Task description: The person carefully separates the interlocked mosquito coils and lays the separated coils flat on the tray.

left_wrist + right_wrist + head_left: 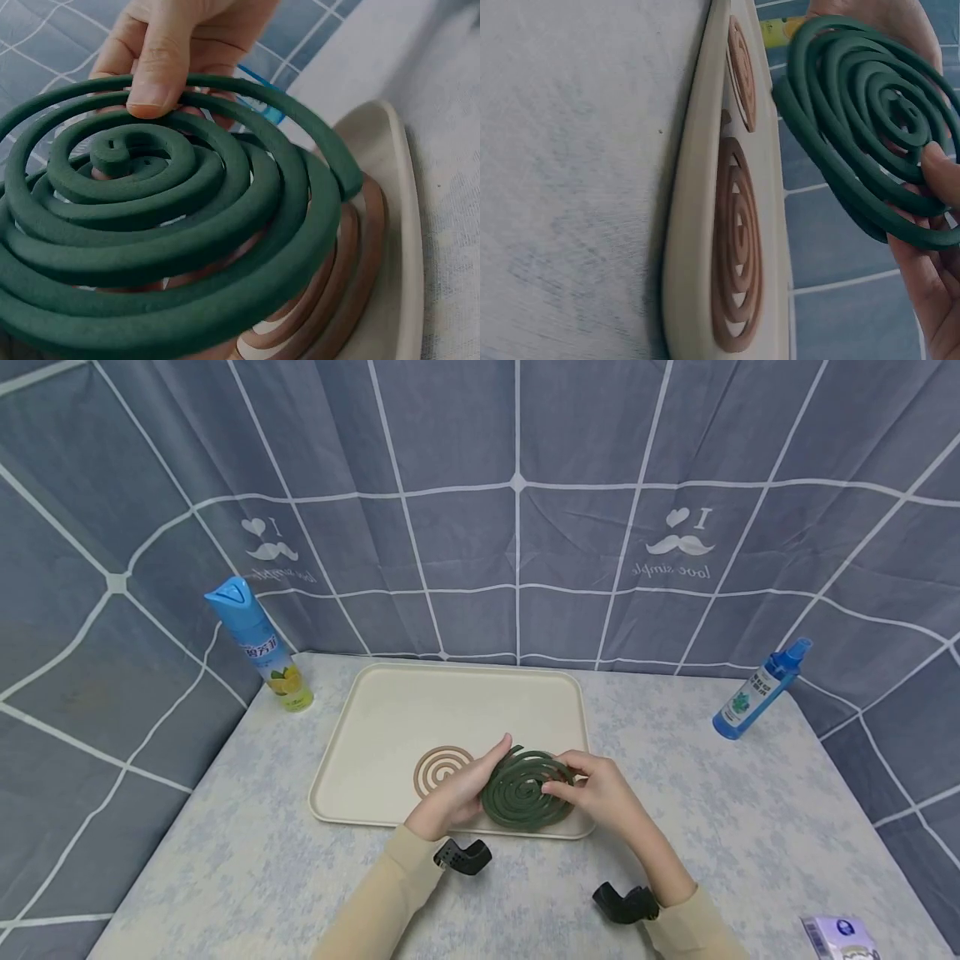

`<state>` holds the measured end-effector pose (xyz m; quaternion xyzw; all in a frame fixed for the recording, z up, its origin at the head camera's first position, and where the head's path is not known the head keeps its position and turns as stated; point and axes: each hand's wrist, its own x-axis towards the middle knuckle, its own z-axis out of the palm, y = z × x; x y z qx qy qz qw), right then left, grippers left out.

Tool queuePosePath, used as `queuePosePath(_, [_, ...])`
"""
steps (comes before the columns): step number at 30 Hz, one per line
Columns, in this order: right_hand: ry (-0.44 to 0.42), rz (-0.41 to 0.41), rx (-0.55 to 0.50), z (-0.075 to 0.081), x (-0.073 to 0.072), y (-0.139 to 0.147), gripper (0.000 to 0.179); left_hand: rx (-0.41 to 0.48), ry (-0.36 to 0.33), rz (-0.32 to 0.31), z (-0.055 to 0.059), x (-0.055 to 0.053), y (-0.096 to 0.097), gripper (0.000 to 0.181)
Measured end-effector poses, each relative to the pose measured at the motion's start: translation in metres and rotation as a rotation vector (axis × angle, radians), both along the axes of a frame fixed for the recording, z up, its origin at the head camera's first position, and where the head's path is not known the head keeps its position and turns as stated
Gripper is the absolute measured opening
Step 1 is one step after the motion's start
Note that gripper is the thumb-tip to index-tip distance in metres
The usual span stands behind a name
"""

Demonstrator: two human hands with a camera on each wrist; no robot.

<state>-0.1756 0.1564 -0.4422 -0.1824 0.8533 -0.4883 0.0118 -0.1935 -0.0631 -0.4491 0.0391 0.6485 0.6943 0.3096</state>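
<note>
Green mosquito coils [517,793], layered one against another, are held above the front right part of a cream tray [465,702]. My right hand [600,789] pinches them from the right, its thumb [159,79] on top near the centre and fingers underneath. On the other side my left hand [461,793] holds their left edge, with its thumb pointing up and its fingers mostly hidden beneath. A brown mosquito coil [425,768] lies flat in the tray beside my left hand. In the right wrist view two brown coils show, the nearer one [739,240] below the green ones.
A blue and yellow spray can [266,647] stands at the back left of the table. At the back right is a blue spray bottle [757,693]. A purple and white packet [840,937] lies at the front right. Behind the table hangs a grey-blue curtain [465,543].
</note>
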Motion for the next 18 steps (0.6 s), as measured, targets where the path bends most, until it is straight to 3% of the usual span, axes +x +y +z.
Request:
queuePosePath(3, [0.017, 0.007, 0.021, 0.001, 0.0, 0.0, 0.016, 0.013, 0.004, -0.006, -0.002, 0.0, 0.0, 0.074])
queuePosePath(6, [-0.024, -0.056, -0.003, 0.001, 0.0, -0.002, 0.02, 0.082, -0.009, 0.035, -0.003, 0.001, 0.001, 0.066])
queuePosePath(12, [-0.17, -0.187, -0.161, -0.003, 0.002, -0.01, 0.023, 0.269, -0.03, 0.182, -0.003, 0.0, 0.004, 0.053])
queuePosePath(18, [-0.259, -0.245, -0.31, -0.01, 0.005, -0.019, 0.024, 0.36, 0.002, 0.264, -0.003, 0.002, 0.008, 0.052])
